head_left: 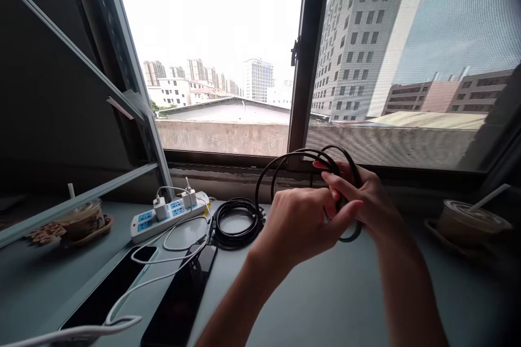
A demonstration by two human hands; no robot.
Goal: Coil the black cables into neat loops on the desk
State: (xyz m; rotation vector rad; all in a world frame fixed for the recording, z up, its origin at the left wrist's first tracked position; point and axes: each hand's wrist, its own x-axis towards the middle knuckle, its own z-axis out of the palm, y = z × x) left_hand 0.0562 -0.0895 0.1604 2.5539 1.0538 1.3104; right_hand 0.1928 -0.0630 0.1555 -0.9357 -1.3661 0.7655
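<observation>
Loops of black cable (280, 159) are held up above the desk, in front of the window. My left hand (299, 219) has its fingers curled round the lower part of the loops, its back turned to the camera. Close against it, my right hand (358, 190) grips the same cable at the right side of the loops, thumb and fingers bent around it. The fingertips of both hands meet near the cable and partly hide it. A second coil of black cable (236, 244) lies on the desk, just left of my left hand.
A white power strip (171, 216) with two chargers and white cables stands at the back left. Two dark phones, one (109, 287) left and one (181, 298) nearer the middle, lie on the desk. A lidded cup (468, 225) with a straw stands at the right.
</observation>
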